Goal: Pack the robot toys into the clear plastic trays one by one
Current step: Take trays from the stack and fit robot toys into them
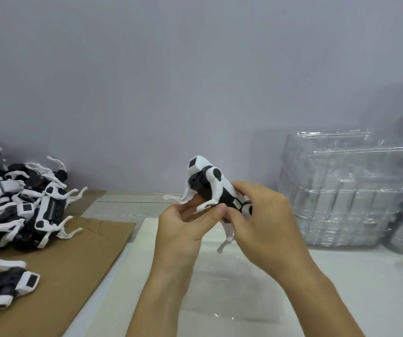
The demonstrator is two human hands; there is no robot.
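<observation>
Here both hands hold one black-and-white robot toy (214,188) up in the air above the white table (341,288): left hand (186,229) curled under its front, thumb pressing a white leg, right hand (266,222) wrapped round its rear end. More robot toys lie in a pile (23,205) on brown cardboard (74,259) at left. Stack of clear plastic trays (341,195) stands at right against the wall, well apart from the pile.
</observation>
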